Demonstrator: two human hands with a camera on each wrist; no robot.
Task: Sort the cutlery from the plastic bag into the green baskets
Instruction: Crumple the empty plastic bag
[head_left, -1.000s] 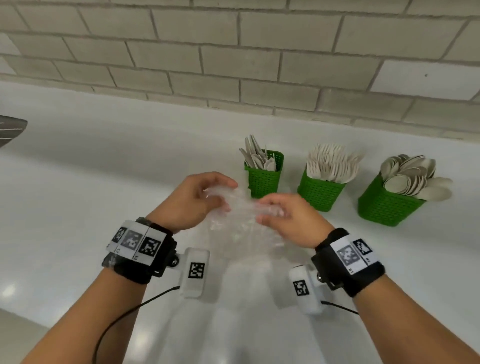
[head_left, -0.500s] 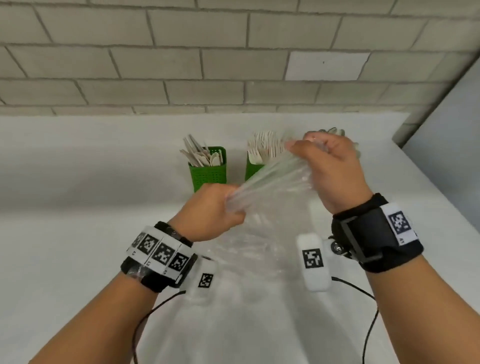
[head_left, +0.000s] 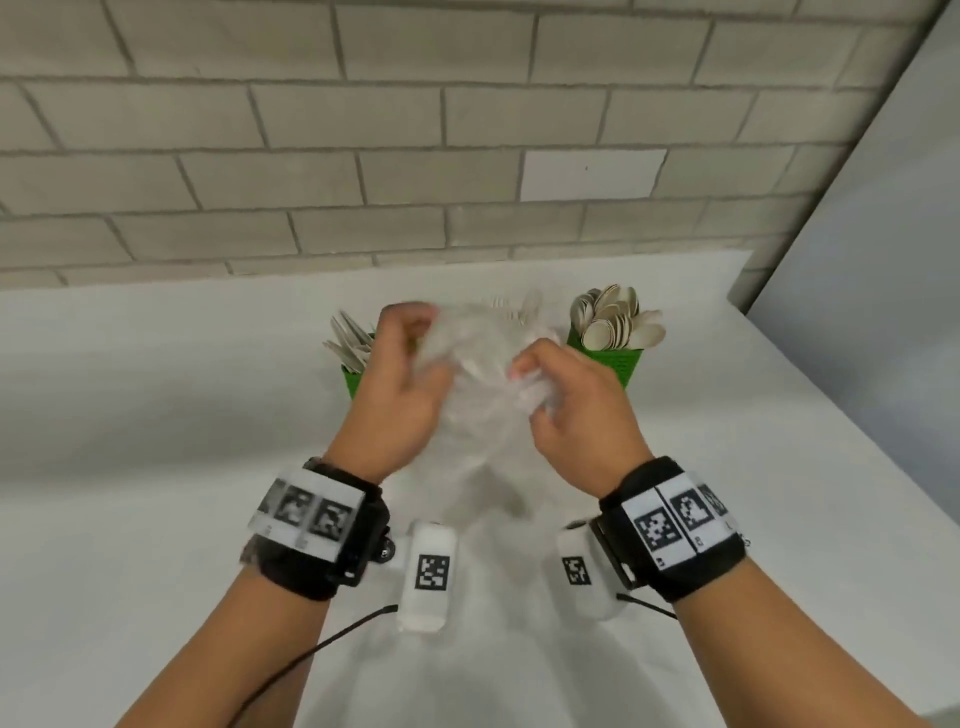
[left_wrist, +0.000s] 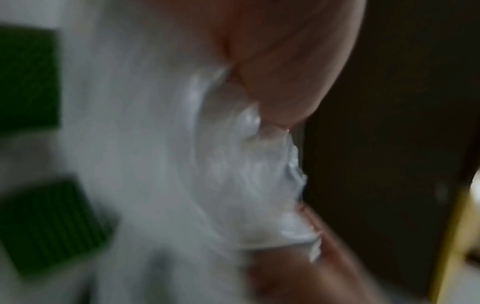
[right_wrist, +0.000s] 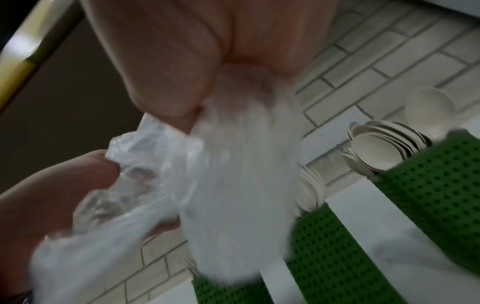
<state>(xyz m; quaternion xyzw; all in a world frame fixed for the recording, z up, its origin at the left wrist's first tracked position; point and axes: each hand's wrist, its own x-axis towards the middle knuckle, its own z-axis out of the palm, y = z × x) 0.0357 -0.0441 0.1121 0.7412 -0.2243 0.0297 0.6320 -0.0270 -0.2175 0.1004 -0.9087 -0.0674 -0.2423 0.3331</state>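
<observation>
three green baskets (right_wrist: 428, 197) of cutlery; one plastic bag (head_left: 480, 374), gripped by left hand (head_left: 400, 395) and right hand (head_left: 576, 415), now crumpled smaller than before.

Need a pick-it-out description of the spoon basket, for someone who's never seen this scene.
Start at the brick wall and drop to the white counter below it, where green baskets stand in a row. The spoon basket is the rightmost, just beyond the right hand. It alone holds rounded oval spoon bowls; the leftmost basket holds narrow, pointed pieces.
</observation>
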